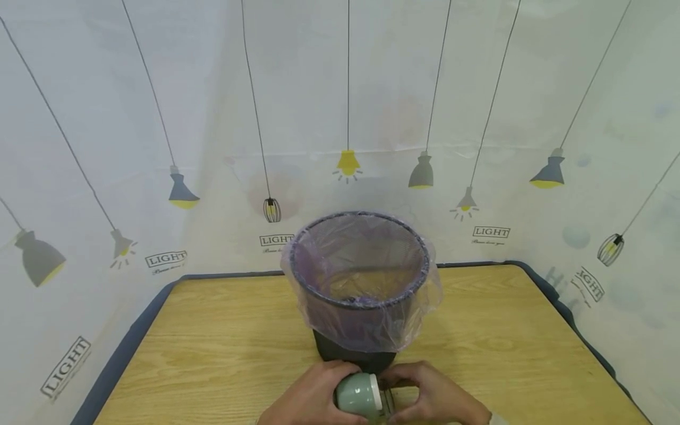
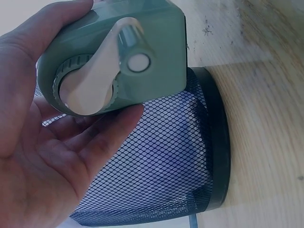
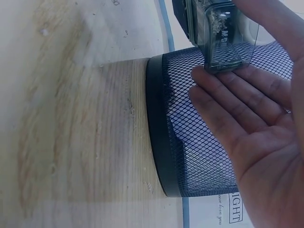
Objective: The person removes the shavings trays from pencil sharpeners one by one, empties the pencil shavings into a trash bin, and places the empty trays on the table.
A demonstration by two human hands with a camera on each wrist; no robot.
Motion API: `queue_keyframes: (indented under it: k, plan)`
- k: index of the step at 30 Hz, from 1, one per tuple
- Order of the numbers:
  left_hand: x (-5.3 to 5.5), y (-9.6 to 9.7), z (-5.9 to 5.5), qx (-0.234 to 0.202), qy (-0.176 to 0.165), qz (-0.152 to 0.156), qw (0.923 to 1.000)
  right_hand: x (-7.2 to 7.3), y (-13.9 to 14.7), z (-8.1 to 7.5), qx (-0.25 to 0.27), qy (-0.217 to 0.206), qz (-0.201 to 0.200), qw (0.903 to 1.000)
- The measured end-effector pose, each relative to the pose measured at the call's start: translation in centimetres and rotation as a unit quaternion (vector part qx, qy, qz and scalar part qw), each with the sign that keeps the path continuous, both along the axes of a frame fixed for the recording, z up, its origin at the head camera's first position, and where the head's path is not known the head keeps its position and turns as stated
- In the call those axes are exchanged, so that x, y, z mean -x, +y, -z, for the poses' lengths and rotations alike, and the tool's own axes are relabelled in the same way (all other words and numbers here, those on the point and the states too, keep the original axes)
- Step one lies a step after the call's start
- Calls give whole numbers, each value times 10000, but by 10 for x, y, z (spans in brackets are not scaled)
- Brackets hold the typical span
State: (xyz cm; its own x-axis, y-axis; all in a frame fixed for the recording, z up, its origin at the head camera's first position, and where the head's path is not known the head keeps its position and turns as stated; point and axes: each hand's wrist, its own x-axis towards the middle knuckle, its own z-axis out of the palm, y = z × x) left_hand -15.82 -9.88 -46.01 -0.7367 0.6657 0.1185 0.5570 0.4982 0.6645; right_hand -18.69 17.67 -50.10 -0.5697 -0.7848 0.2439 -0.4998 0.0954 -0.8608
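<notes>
My left hand (image 1: 310, 394) grips a green crank pencil sharpener (image 1: 357, 394) by its body. The sharpener's pale crank handle (image 2: 88, 88) shows in the left wrist view, facing the camera. My right hand (image 1: 438, 396) pinches the sharpener's clear shavings drawer (image 3: 227, 38) between thumb and fingertips. Shavings show inside the drawer, which stands out from the body at its end. Both hands are low in front of a black mesh waste bin (image 1: 350, 356), at the near side of the table.
A thin pinkish bin liner (image 1: 366, 324) hangs over the bin's rim, its edge loose outside. The bin stands upright on a wood-grain table (image 1: 228, 324). Behind and beside the table hangs a white curtain (image 1: 319, 88) printed with lamps.
</notes>
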Motion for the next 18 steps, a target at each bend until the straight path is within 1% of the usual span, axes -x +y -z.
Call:
queue_keyframes:
  k: [2, 3, 6, 10, 14, 16, 18]
  plan:
    - [0, -1, 1, 28, 76, 6, 10000, 0, 0, 0, -55, -100, 22, 9999]
    - [0, -1, 1, 41, 82, -1, 10000, -1, 1, 1, -72, -170, 32, 9998]
    - [0, -2, 1, 54, 51, -45, 10000, 0, 1, 1, -33, -207, 28, 9998]
    - [0, -3, 2, 34, -95, -112, 9999, 1, 1, 3, 93, 40, -14, 9999]
    - [1, -5, 3, 9, -99, -105, 9999, 1, 1, 3, 93, 293, 29, 9995]
    - [0, -5, 3, 3, -84, -101, 9999, 0, 2, 3, 68, 237, 54, 9997]
    - [0, -6, 4, -8, -61, -86, 9999, 0, 2, 3, 28, 96, 72, 9999]
